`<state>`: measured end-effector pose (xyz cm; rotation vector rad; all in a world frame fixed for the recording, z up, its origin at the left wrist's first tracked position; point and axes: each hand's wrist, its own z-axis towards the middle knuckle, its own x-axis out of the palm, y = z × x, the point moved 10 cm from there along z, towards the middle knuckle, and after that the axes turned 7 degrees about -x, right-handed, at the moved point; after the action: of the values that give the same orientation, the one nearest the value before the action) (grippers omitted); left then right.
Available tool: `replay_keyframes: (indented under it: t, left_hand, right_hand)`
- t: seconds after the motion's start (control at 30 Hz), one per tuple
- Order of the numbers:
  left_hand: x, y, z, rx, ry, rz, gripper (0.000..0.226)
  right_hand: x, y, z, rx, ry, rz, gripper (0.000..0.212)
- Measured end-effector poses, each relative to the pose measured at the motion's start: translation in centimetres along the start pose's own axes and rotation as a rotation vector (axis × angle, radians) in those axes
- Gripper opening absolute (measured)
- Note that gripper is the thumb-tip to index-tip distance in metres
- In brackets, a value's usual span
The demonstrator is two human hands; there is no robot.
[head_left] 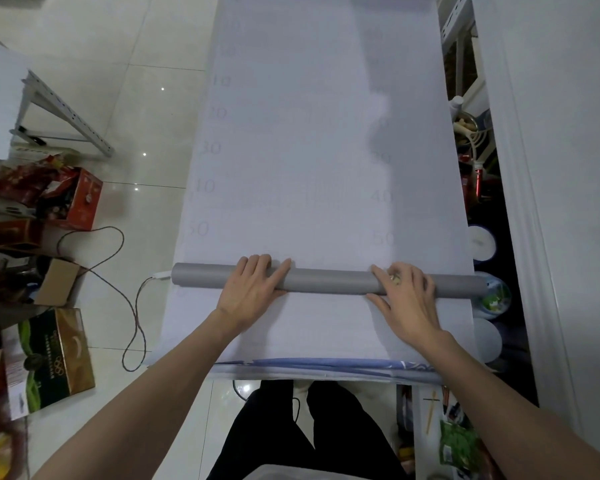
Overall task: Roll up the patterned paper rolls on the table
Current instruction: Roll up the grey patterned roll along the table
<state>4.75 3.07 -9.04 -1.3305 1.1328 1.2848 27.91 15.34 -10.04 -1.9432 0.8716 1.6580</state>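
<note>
A long sheet of pale paper [319, 140] lies flat along the table, faint numbers showing through along both sides. Across it, near me, lies the rolled-up grey part of the paper [329, 280], a tube running from the table's left edge to its right edge. My left hand [253, 289] rests on the tube left of centre, fingers straight over its top. My right hand [406, 296] lies on the tube right of centre, fingers spread over it and a ring showing. Blue patterned paper edges [326, 365] show at the table's near edge.
Boxes and red packaging [49, 199] crowd the tiled floor at left, with a green and gold box [52, 362] and a looping cable [132, 306]. White tubs [482, 242] and clutter fill the narrow gap at right beside a white wall. My dark trousers [309, 431] are below.
</note>
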Motion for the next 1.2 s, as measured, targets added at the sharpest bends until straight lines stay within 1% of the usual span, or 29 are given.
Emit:
replay_keyframes:
  t: [0.07, 0.13, 0.17, 0.23, 0.3, 0.37, 0.5, 0.57, 0.63, 0.7, 0.77, 0.9, 0.97, 1.07, 1.2]
  left_hand:
    - [0.0, 0.1, 0.0, 0.006, 0.008, -0.016, 0.05]
    - [0.0, 0.2, -0.2, 0.017, 0.005, -0.033, 0.041]
    - [0.0, 0.2, -0.4, 0.018, 0.0, -0.034, 0.039]
    - [-0.1, 0.4, -0.8, -0.006, -0.009, -0.02, 0.048]
    - [-0.5, 0.5, -0.8, -0.043, -0.03, -0.025, 0.052]
    - [-0.7, 0.4, -0.8, -0.053, -0.034, -0.037, 0.045]
    - [-0.5, 0.4, -0.9, -0.022, -0.007, -0.05, 0.032]
    - [-0.2, 0.6, -1.2, -0.042, 0.004, -0.058, 0.035]
    - [-0.1, 1.0, -1.4, -0.098, 0.005, -0.046, 0.046]
    - [-0.2, 1.1, -1.3, -0.136, 0.002, -0.023, 0.05]
    - [-0.2, 0.9, -0.9, -0.134, 0.004, -0.007, 0.046]
    - [-0.2, 0.8, -0.4, -0.082, -0.003, -0.009, 0.038]
    - [0.1, 0.9, -0.6, -0.073, 0.003, 0.008, 0.041]
    - [0.0, 0.9, -0.8, -0.082, 0.009, 0.026, 0.047]
    - [-0.3, 0.5, -0.7, -0.028, 0.003, 0.01, 0.041]
  right_hand:
    - [-0.7, -0.2, 0.3, 0.002, -0.046, 0.013, 0.048]
    - [-1.4, -0.5, 0.3, 0.013, -0.106, 0.06, 0.04]
    - [-1.4, -0.4, 0.3, 0.001, -0.109, 0.056, 0.036]
    - [-0.9, 0.0, -0.1, -0.033, -0.095, 0.032, 0.037]
    - [-0.7, 0.3, -0.5, -0.047, -0.089, 0.019, 0.045]
    - [-0.9, 0.4, -0.5, -0.047, -0.09, 0.001, 0.046]
    - [-1.5, 0.2, -0.3, -0.019, -0.121, 0.048, 0.037]
    - [-1.2, 0.3, -0.4, -0.028, -0.097, 0.034, 0.036]
    - [-0.6, 0.4, -0.5, -0.031, -0.068, 0.036, 0.043]
    - [-0.5, 0.3, -0.4, -0.035, -0.047, 0.036, 0.046]
    - [-0.8, 0.3, 0.0, -0.051, -0.055, 0.015, 0.042]
    - [-1.3, -0.2, 0.4, -0.023, -0.061, 0.019, 0.038]
    - [-1.2, -0.3, 0.2, -0.014, -0.077, 0.042, 0.035]
    - [-0.7, -0.3, 0.2, -0.029, -0.057, 0.044, 0.043]
    - [-1.0, -0.3, 0.5, -0.042, -0.041, 0.019, 0.046]
